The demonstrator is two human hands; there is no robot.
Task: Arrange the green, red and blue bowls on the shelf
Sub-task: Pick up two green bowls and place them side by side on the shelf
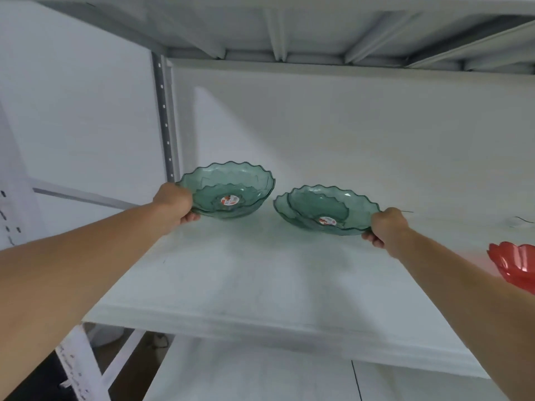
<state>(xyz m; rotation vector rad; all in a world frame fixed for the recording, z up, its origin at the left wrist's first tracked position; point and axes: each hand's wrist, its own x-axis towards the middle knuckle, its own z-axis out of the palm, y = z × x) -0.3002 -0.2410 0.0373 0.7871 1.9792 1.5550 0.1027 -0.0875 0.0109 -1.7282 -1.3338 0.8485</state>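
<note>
Both arms reach forward over a white shelf [260, 279]. The left hand [175, 205] grips the near-left rim of a translucent green bowl [231, 188] with a scalloped edge, thumb on top and fingers curled underneath; the bowl tilts toward the camera, and a second scalloped outline inside it suggests two bowls nested together, though the see-through plastic makes that hard to settle. The right hand [386, 227] clasps the right rim of another green bowl [327, 209] in the same way, and this one also shows a doubled edge at its left side. Each has a small round sticker at its centre. The two sit side by side toward the back of the shelf, their rims near each other but apart. At the right edge of view a red bowl [515, 264] rests on the shelf, partly cut off.
</note>
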